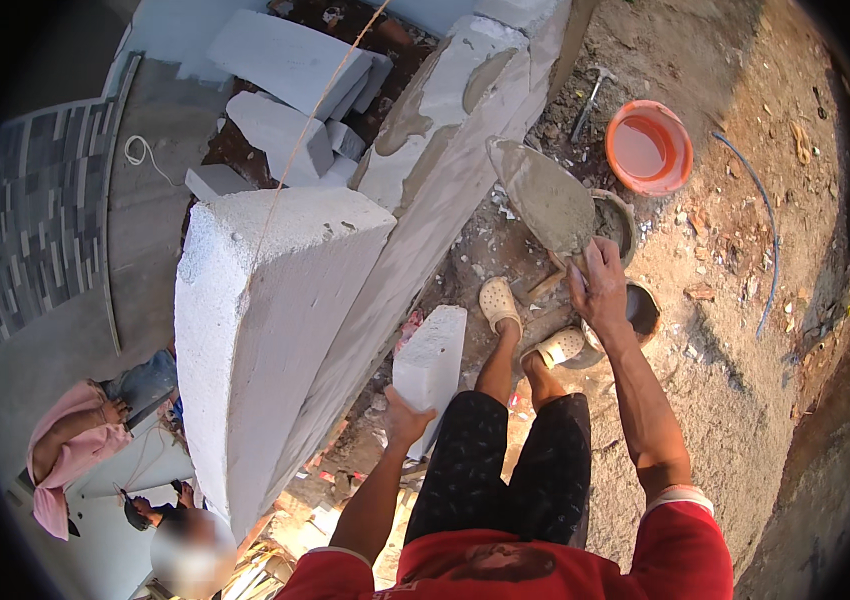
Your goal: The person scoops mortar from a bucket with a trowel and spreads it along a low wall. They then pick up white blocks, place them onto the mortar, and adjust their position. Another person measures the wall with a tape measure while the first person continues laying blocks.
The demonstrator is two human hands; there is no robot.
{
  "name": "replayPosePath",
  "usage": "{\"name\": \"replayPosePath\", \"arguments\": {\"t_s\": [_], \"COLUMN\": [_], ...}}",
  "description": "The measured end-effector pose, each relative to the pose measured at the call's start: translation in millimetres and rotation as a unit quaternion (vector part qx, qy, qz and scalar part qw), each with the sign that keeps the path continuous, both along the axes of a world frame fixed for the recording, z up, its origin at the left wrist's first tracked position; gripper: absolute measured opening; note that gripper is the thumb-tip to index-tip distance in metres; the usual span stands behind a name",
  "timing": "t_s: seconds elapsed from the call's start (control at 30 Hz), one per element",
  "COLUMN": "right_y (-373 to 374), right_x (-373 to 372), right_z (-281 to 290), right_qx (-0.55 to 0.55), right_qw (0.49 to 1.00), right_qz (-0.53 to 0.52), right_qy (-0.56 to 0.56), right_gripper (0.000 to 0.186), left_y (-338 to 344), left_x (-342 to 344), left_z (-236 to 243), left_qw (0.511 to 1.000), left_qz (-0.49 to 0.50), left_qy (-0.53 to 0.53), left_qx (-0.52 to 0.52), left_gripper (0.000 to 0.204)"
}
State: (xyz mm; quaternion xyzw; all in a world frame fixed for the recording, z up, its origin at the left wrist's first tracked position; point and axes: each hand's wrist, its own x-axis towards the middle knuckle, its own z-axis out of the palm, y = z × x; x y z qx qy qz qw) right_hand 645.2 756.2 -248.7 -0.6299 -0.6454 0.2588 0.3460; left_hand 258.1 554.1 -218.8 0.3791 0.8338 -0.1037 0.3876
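Observation:
My right hand (pixel 600 283) is closed round the handle of a trowel, whose broad pointed blade (pixel 545 195) carries grey mortar. The blade hangs between the block wall (pixel 465 150) and a bucket of grey mortar (pixel 626 228), partly over the bucket's rim. Lower down, my left hand (pixel 407 417) grips the side of a white lightweight concrete block (pixel 432 355) beside the wall; some of its fingers are hidden. A large white block (pixel 285 270) sits on top of the wall to the left. Wet mortar is smeared along the wall top farther away.
An orange tub of water (pixel 650 150), a hammer (pixel 593 103) and a second bucket (pixel 642 312) stand or lie on rubble-strewn ground. A taut string (pixel 321 98) crosses above the wall. White blocks (pixel 290 55) are stacked behind it. A person in pink (pixel 80 440) is at the lower left.

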Motion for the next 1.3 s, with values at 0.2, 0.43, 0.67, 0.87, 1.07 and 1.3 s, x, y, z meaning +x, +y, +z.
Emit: {"name": "replayPosePath", "arguments": {"t_s": [0.2,0.43,0.67,0.87,1.07,1.3], "right_y": [-213.6,-291.1,-277.6,-329.1,-322.3,-121.3], "right_x": [63.4,117.3,95.3,138.0,164.2,160.1], "right_z": [-47.6,-208.5,-296.5,-227.5,-98.3,31.0], "right_qx": [-0.314,-0.587,-0.488,-0.526,-0.427,-0.194], "right_qw": [0.917,0.768,0.842,0.743,0.766,0.968], "right_qz": [-0.231,-0.245,-0.211,-0.317,-0.294,-0.051], "right_qy": [-0.088,-0.067,-0.093,0.266,0.381,0.15], "right_gripper": [0.03,0.043,0.038,0.027,0.025,0.052], "left_y": [-8.3,4.6,27.9,52.6,64.7,74.6], "left_x": [-10.8,5.6,32.1,65.3,77.5,69.6], "left_z": [-11.9,-33.4,-41.4,-13.8,13.0,13.9], "left_qw": [0.998,0.995,0.977,0.977,0.981,0.979], "left_qz": [-0.063,-0.096,-0.207,-0.205,-0.177,-0.182], "left_qy": [0.006,0.025,-0.004,0.025,0.062,0.014], "left_qx": [0.008,-0.01,0.048,0.047,0.051,0.091], "left_gripper": [0.092,0.089,0.086,0.081,0.089,0.093]}}
